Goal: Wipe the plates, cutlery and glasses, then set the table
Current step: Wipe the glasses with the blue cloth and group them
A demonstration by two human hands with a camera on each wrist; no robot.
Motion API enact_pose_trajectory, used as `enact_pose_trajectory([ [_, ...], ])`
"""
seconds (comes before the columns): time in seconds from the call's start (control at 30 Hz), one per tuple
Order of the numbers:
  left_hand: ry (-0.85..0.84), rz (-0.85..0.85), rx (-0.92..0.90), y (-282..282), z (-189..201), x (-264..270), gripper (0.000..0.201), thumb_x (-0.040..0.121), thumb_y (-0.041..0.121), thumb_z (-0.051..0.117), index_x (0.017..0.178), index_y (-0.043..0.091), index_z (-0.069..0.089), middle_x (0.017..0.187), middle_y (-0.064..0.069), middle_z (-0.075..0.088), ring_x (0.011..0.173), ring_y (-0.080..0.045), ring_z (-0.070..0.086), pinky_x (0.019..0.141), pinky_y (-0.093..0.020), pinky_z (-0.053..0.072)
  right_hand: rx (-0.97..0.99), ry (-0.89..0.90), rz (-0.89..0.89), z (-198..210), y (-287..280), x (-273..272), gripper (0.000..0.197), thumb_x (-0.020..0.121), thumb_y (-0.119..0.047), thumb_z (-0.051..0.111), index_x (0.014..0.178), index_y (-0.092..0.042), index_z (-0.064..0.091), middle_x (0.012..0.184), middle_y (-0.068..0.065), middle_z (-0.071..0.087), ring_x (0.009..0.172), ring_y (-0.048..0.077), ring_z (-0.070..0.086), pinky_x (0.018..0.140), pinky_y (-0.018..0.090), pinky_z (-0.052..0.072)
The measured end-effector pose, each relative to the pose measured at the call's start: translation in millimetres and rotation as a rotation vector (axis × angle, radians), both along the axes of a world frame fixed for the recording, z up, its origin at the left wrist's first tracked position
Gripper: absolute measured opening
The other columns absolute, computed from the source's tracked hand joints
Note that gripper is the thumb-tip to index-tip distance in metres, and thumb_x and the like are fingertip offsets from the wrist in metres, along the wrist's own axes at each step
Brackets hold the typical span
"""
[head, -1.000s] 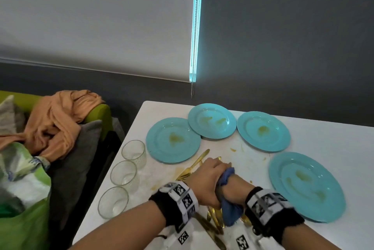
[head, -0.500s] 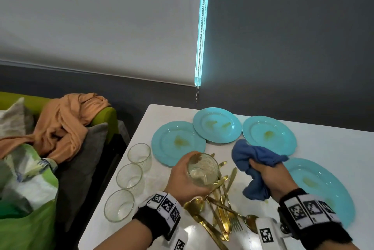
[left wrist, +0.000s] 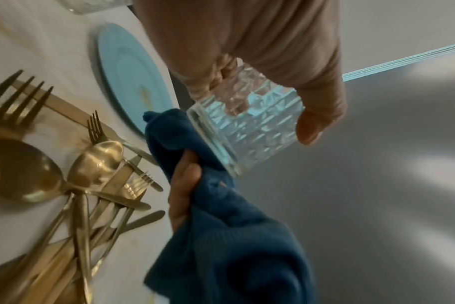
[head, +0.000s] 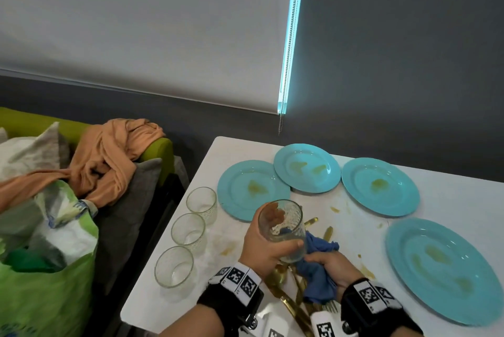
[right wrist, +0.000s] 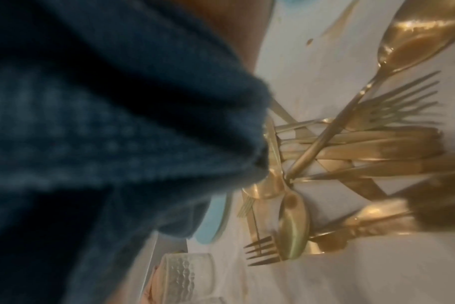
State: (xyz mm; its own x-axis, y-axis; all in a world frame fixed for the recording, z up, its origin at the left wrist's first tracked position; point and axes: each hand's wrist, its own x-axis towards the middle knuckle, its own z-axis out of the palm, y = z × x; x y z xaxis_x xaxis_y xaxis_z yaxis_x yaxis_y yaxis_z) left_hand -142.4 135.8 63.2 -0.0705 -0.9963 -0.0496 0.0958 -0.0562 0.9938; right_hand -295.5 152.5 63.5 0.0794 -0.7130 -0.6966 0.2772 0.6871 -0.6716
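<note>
My left hand (head: 268,251) grips a cut-pattern drinking glass (head: 283,227) tilted above the table, its rim toward me; the glass (left wrist: 249,123) shows up close in the left wrist view. My right hand (head: 331,268) holds a bunched blue cloth (head: 317,268) pressed against the glass's base and side. The cloth (left wrist: 221,216) meets the glass's bottom corner, and the same cloth (right wrist: 104,144) fills the right wrist view. Under both hands lies a heap of gold cutlery (left wrist: 91,185), with forks and spoons crossing. Several turquoise plates (head: 252,189) with yellowish stains lie on the white table (head: 450,200).
Three clear glasses (head: 188,230) stand in a row along the table's left edge. Yellow smears mark the tabletop (head: 334,210) between the plates. Left of the table is a green sofa with an orange garment (head: 109,156) and a green bag (head: 46,268).
My right hand has brought the cloth down from beside the glass to its base. The left hand has tilted the glass and kept its grip.
</note>
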Motion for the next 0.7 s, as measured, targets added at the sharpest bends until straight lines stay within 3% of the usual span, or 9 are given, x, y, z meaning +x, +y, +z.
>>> enact_pose_trajectory([
  [0.13, -0.014, 0.119, 0.017, -14, -8, 10, 0.080, 0.037, 0.030, 0.086, 0.109, 0.034, 0.052, 0.115, 0.009, 0.061, 0.110, -0.005, 0.058, 0.096, -0.025, 0.047, -0.048, 0.148, 0.122, -1, -1, 3, 0.009, 0.075, 0.016, 0.054, 0.077, 0.011, 0.061, 0.078, 0.023, 0.063, 0.058, 0.028, 0.062, 0.053, 0.030, 0.052],
  [0.2, -0.037, 0.209, 0.056, -23, -17, 17, 0.081, 0.043, 0.021, 0.091, 0.113, 0.029, 0.051, 0.119, 0.004, 0.059, 0.114, -0.011, 0.056, 0.099, -0.027, 0.044, -0.061, 0.196, 0.100, 4, -5, -1, 0.014, 0.081, 0.017, 0.052, 0.074, 0.008, 0.061, 0.075, 0.020, 0.062, 0.056, 0.026, 0.060, 0.048, 0.028, 0.051],
  [0.23, -0.050, 0.259, 0.085, -27, -22, 22, 0.080, 0.049, 0.012, 0.091, 0.116, 0.025, 0.049, 0.121, 0.001, 0.058, 0.115, -0.013, 0.054, 0.100, -0.026, 0.043, -0.067, 0.206, 0.069, 7, -7, -5, 0.016, 0.083, 0.015, 0.050, 0.077, 0.005, 0.061, 0.074, 0.018, 0.062, 0.058, 0.026, 0.060, 0.046, 0.027, 0.051],
  [0.3, -0.124, 0.352, 0.135, -32, -29, 30, 0.082, 0.054, 0.005, 0.089, 0.124, 0.018, 0.047, 0.122, 0.001, 0.055, 0.116, -0.012, 0.051, 0.098, -0.023, 0.039, -0.093, 0.238, 0.039, 9, -12, -17, 0.012, 0.084, 0.011, 0.054, 0.091, 0.005, 0.062, 0.081, 0.017, 0.063, 0.071, 0.028, 0.060, 0.057, 0.030, 0.050],
  [0.37, -0.250, 0.429, 0.148, -36, -35, 38, 0.082, 0.054, 0.009, 0.089, 0.125, 0.016, 0.049, 0.117, 0.004, 0.055, 0.111, -0.011, 0.051, 0.094, -0.020, 0.037, -0.116, 0.339, 0.076, 6, -15, -29, 0.026, 0.078, 0.007, 0.064, 0.104, 0.005, 0.061, 0.095, 0.019, 0.066, 0.085, 0.031, 0.062, 0.071, 0.034, 0.050],
  [0.47, -0.396, 0.534, 0.161, -40, -44, 45, 0.079, 0.052, 0.012, 0.089, 0.123, 0.011, 0.054, 0.110, -0.004, 0.057, 0.107, -0.020, 0.052, 0.087, -0.019, 0.036, -0.073, 0.450, 0.145, 6, -12, -41, 0.052, 0.054, -0.002, 0.078, 0.103, 0.006, 0.062, 0.100, 0.021, 0.067, 0.087, 0.031, 0.064, 0.061, 0.028, 0.053],
  [0.53, -0.404, 0.566, 0.209, -43, -48, 43, 0.080, 0.052, 0.011, 0.088, 0.125, 0.013, 0.053, 0.111, -0.007, 0.055, 0.112, -0.027, 0.049, 0.088, -0.023, 0.039, -0.051, 0.509, 0.191, 3, -10, -48, 0.059, 0.046, -0.006, 0.073, 0.103, 0.007, 0.062, 0.100, 0.020, 0.068, 0.086, 0.029, 0.064, 0.061, 0.029, 0.054],
  [0.63, -0.397, 0.587, 0.249, -45, -52, 36, 0.081, 0.054, 0.010, 0.087, 0.127, 0.013, 0.052, 0.114, -0.010, 0.056, 0.118, -0.030, 0.046, 0.095, -0.031, 0.041, -0.048, 0.637, 0.285, -5, -6, -58, 0.068, 0.045, -0.014, 0.078, 0.109, 0.001, 0.059, 0.106, 0.018, 0.064, 0.094, 0.030, 0.063, 0.081, 0.038, 0.055],
  [0.7, -0.383, 0.613, 0.266, -46, -56, 32, 0.085, 0.054, 0.009, 0.087, 0.130, 0.012, 0.050, 0.122, -0.016, 0.055, 0.120, -0.032, 0.046, 0.098, -0.033, 0.041, -0.051, 0.680, 0.340, -1, -5, -61, 0.081, 0.040, -0.024, 0.077, 0.114, -0.002, 0.056, 0.110, 0.019, 0.063, 0.092, 0.027, 0.063, 0.080, 0.040, 0.056],
])
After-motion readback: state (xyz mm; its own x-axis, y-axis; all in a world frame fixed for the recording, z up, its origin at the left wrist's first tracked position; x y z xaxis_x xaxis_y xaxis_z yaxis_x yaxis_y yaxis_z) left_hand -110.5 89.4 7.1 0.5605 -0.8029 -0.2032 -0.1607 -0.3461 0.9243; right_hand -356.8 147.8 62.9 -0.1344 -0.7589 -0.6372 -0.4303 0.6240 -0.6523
